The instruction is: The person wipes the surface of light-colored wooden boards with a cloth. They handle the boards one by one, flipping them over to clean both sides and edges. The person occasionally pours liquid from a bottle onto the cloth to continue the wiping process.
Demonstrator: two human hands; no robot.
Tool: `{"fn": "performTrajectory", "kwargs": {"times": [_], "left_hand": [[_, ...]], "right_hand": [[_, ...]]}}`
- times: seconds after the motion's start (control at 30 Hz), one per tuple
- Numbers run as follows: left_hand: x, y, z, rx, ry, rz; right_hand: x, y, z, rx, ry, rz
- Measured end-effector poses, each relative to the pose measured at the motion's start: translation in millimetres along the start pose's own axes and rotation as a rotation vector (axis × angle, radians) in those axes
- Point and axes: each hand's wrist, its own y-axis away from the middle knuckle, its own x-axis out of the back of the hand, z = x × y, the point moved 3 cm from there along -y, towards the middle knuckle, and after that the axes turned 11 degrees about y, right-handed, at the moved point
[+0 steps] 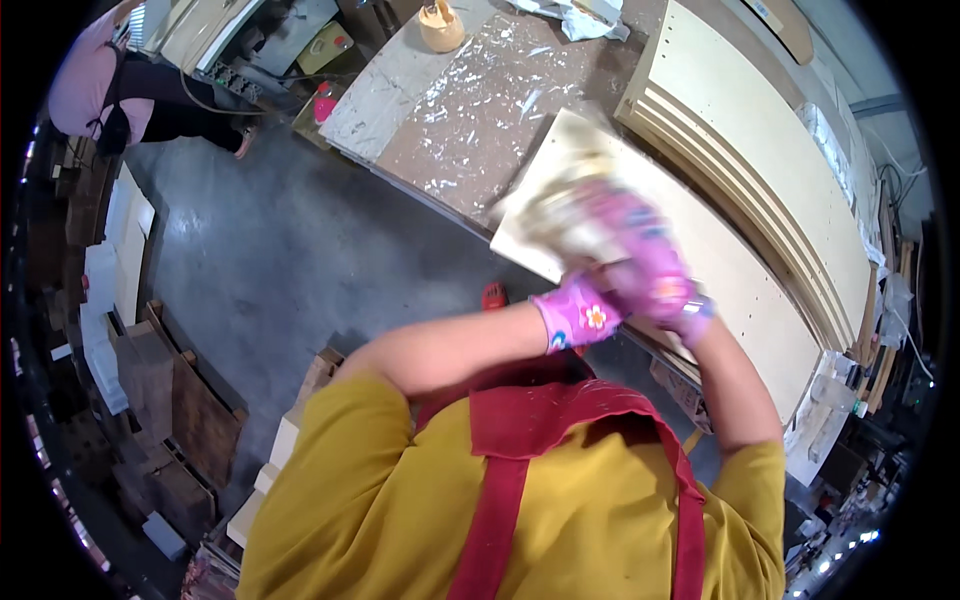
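Both my hands wear pink flowered gloves and are pressed together on a stained, whitish cloth, which is blurred by motion. My right hand lies on top, gripping the cloth. My left hand sits just beneath it, its fingers partly hidden. The cloth rests on the near-left end of a long beige board that lies flat on the workbench. My yellow sleeves and red apron fill the lower part of the view.
A stack of beige panels lies beyond the board. The paint-spattered bench top carries a tan pot. Another person in a pink top bends at the upper left. Wooden offcuts line the grey floor.
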Motion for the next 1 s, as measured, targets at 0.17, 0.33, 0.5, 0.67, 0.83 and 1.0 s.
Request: {"fn": "performTrajectory", "kwargs": {"times": [0.17, 0.33, 0.5, 0.67, 0.83, 1.0], "left_hand": [[-8.8, 2.6, 8.6, 0.004, -0.08, -0.032], [-1.6, -0.6, 6.9, 0.19, 0.001, -0.177], [-30.3, 2.4, -3.6, 0.113, 0.823, 0.053], [-6.4, -0.7, 4.6, 0.046, 0.236, -0.124], [3.8, -5.8, 15.3, 0.158, 0.021, -0.108], [-11.1, 1.1, 9.3, 0.027, -0.356, -0.044]], "right_hand": [[-32.3, -86.7, 21.2, -0.041, 0.355, -0.041], [-29.3, -49.0, 25.1, 0.106, 0.387, 0.116], [-26.7, -62.6, 37.7, 0.106, 0.486, 0.196], [-31.0, -67.4, 44.0, 0.012, 0.474, 0.159], [-27.5, -60.2, 28.7, 0.054, 0.458, 0.16], [-29.0, -54.8, 43.1, -0.081, 0.471, 0.159]]}}
